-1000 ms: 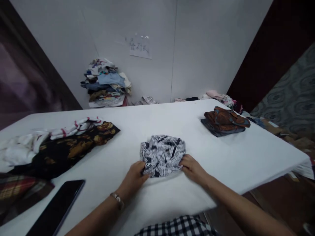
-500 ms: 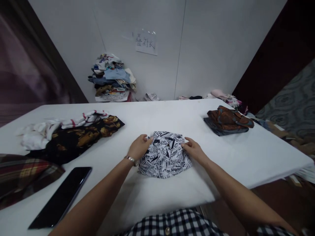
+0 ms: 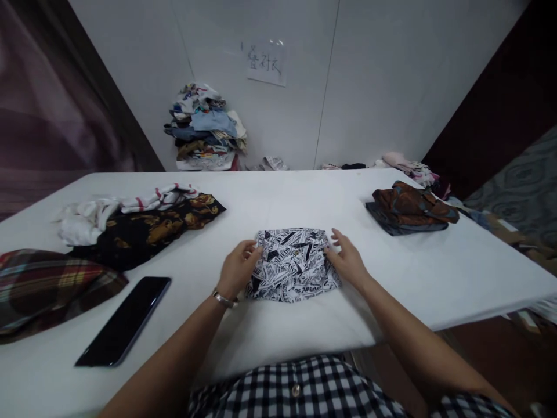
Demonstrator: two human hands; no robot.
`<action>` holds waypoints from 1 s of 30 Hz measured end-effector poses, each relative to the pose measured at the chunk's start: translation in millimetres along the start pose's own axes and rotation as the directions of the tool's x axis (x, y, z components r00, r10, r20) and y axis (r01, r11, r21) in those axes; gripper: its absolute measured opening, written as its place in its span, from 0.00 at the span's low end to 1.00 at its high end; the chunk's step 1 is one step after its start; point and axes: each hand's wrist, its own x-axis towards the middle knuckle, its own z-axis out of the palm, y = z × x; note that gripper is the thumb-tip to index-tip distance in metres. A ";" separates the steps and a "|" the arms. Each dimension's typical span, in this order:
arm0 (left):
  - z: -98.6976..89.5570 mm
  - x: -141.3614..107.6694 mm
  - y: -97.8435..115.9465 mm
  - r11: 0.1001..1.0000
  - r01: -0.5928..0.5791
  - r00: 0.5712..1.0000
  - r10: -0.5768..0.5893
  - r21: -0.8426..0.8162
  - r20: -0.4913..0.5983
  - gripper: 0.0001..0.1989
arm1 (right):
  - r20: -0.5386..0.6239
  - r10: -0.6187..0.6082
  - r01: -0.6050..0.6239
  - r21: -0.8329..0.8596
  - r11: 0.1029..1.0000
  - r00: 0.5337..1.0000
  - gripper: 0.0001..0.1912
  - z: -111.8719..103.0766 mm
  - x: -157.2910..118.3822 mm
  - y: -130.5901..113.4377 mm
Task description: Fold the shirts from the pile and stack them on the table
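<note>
A black-and-white garment with newspaper print [image 3: 292,268] lies folded into a compact shape on the white table [image 3: 296,203], its front edge rounded. My left hand [image 3: 239,266] rests at its left edge, fingers bent and apart, a watch on the wrist. At the right edge my right hand [image 3: 346,258] touches the cloth with its fingertips, thumb and fingers apart. Neither hand visibly grips the fabric.
Left on the table are a white and red garment [image 3: 87,220], a black and gold one [image 3: 152,232], a plaid one [image 3: 52,287] and a phone [image 3: 126,322]. Folded brown and dark garments [image 3: 409,209] sit right. Clothes are piled [image 3: 206,130] behind.
The view has shifted slightly. The printed garment's far edge now lies flatter and wider. My hands have moved apart, and their pinching fingers have opened.
</note>
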 end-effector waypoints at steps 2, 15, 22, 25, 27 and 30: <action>-7.0 -13.8 4.8 0.973 -0.220 0.972 0.225 0.067 -0.068 0.14 | -0.041 -0.220 0.218 -0.046 0.975 0.975 0.21 -7.7 -16.9 -8.7; 22.3 -33.0 18.6 0.711 -0.592 0.803 0.475 0.380 0.361 0.11 | 0.476 -0.497 0.559 0.014 0.829 0.725 0.14 -1.4 -46.7 -24.0; 19.4 -35.3 26.4 0.658 -0.696 0.711 0.572 0.289 0.410 0.12 | 0.471 -0.433 0.534 -0.098 0.840 0.768 0.13 7.0 -49.2 -19.3; 16.9 -49.5 18.2 0.618 -0.735 0.667 0.587 0.278 0.459 0.10 | 0.333 -0.393 0.442 -0.085 0.893 0.857 0.10 2.1 -61.9 -18.9; 17.0 -54.5 8.9 0.627 -0.711 0.699 0.584 0.317 0.413 0.21 | 0.216 -0.232 0.227 0.047 0.973 0.948 0.11 -1.7 -73.7 -17.1; 19.6 -49.6 -1.5 0.601 -0.695 0.719 0.574 0.395 0.393 0.26 | 0.204 0.213 -0.270 0.316 0.910 0.956 0.23 -6.9 -81.7 -14.1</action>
